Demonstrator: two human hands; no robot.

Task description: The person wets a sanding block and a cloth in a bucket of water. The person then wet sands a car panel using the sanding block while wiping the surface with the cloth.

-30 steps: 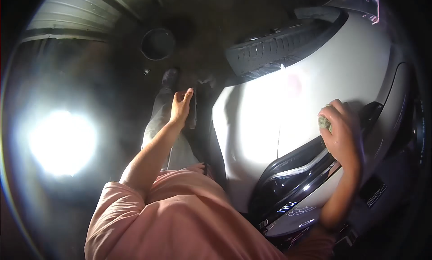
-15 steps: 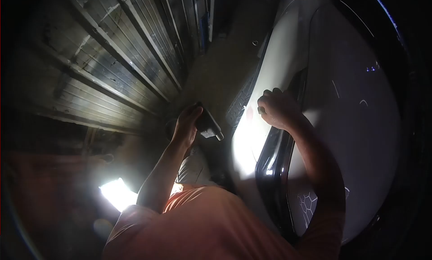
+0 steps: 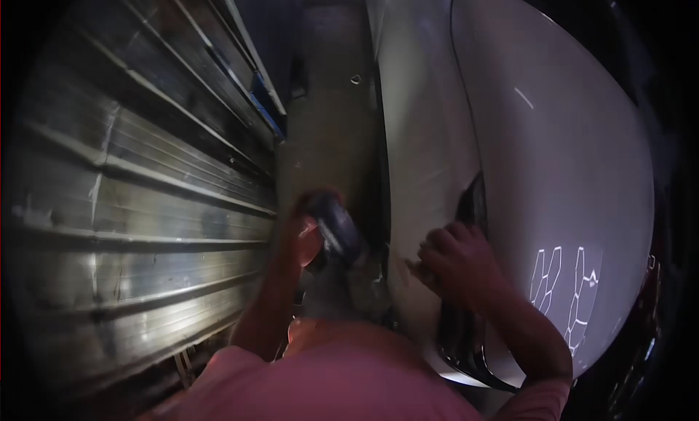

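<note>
My left hand [image 3: 300,239] is wrapped round a dark handheld tool [image 3: 339,230], blurred by motion, so its exact kind does not show. Both are over the gap beside the car, apart from its body. Fingers curled, my right hand [image 3: 462,264] is over the car's pale fender [image 3: 419,151], close to the dark headlight [image 3: 459,333]. Whether something small sits in those fingers is hidden. A seam separates the fender from the broad hood [image 3: 561,159] on the right.
A ribbed metal wall [image 3: 182,224] runs along my left side. Between wall and car lies a narrow strip of dark floor [image 3: 328,130], with a small ring-shaped thing [image 3: 355,79] on it. Honeycomb-shaped light reflections show on the hood.
The view has shifted, and both hands now appear lower in it. The bright lamp at the lower left has left view, and the glare on the fender is gone. The tool's angle has changed.
</note>
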